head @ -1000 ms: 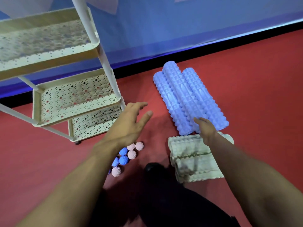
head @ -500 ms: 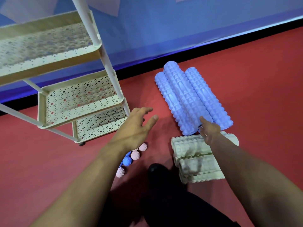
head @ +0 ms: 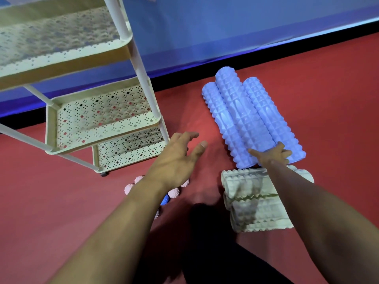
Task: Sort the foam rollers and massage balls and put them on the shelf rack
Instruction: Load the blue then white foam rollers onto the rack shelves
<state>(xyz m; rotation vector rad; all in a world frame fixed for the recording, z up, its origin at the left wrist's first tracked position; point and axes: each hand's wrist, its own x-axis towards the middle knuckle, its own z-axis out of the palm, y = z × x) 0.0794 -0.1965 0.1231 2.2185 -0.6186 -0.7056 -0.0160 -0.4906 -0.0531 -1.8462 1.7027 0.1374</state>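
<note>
Red floor (head: 328, 95) fills the room, with a blue wall (head: 225, 27) behind it. Three blue foam rollers (head: 246, 117) lie side by side on the floor, and three cream foam rollers (head: 252, 201) lie stacked just in front of them. The right hand (head: 270, 154) rests on the near end of the blue rollers, its grip curled over the middle one. The left hand (head: 176, 160) hangs above the floor with fingers spread, holding nothing. Pink and blue spiky massage balls (head: 173, 192) sit under the left wrist. A cream shelf rack (head: 106, 136) stands on the left.
</note>
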